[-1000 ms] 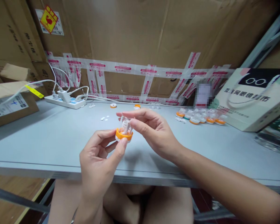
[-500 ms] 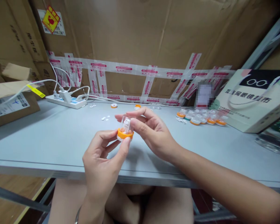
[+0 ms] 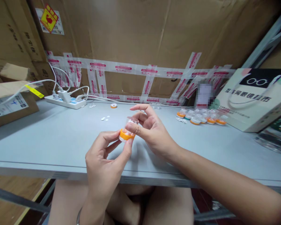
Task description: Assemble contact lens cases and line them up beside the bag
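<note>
My left hand [image 3: 107,153] pinches a small container by its orange ring [image 3: 126,134] and white base, thumb in front and fingertips on the left side. The container is held above the table's front half. A clear plastic cover [image 3: 132,120] rises from the ring, with small white parts showing near its foot. My right hand [image 3: 151,131] is at that cover, its thumb across the front and other fingers behind it; the index finger is raised away. The exact contact of the right fingertips behind the cover is hidden.
Several similar containers [image 3: 195,120] stand grouped at the right beside a paper bag [image 3: 245,100]. Small white discs [image 3: 107,120] and an orange-white ring [image 3: 113,106] lie beyond my hands. A power strip [image 3: 67,102] with cables sits back left. A large cardboard box [image 3: 131,31] forms the back.
The right index finger has lifted from the cover and the thumb has moved across its front. The left hand keeps its pinch, and the container has shifted slightly right in the picture.
</note>
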The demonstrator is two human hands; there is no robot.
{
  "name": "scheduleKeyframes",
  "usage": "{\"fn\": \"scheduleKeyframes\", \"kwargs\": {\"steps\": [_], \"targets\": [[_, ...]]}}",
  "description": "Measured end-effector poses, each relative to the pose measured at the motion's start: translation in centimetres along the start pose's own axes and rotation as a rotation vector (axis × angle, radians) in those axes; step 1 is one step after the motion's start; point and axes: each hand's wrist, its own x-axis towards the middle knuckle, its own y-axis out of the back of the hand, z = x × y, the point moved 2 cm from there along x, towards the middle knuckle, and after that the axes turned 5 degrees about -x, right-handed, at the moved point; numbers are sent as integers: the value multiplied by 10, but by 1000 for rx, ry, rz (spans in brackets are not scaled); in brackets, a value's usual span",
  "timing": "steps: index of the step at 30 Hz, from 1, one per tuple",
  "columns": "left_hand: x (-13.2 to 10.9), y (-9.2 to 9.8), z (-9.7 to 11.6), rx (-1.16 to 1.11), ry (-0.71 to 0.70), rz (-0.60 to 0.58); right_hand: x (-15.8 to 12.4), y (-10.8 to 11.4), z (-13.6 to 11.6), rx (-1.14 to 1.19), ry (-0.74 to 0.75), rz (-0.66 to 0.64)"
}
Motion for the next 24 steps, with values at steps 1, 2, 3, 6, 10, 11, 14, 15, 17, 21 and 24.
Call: {"fn": "scheduleKeyframes", "kwargs": {"steps": [1,2,3,6,10,11,14,15,17,21,24], "targets": [[0,0,0,3,5,0,0,0,1,-14,-22,10],[1,1,0,0,22,-1,1,1,1,-2,-45,0],[1,1,0,-5,37,-3,1,1,2,31,-66,-26],[3,3,2,-17,48,-10,2,1,0,141,-79,-149],[3,2,2,-37,52,-23,4,2,0,93,29,-134],[3,2,2,-38,61,-26,4,3,0,71,40,-101],[2,1,2,-30,69,-19,4,3,2,43,14,-53],[2,1,2,-23,68,-15,4,3,2,55,-3,-60],[2,1,3,-10,58,-7,4,2,1,98,-40,-103],[2,1,1,-12,43,-6,3,2,-2,105,-34,-123],[2,0,-1,3,5,6,2,3,0,21,-40,-34]]}}
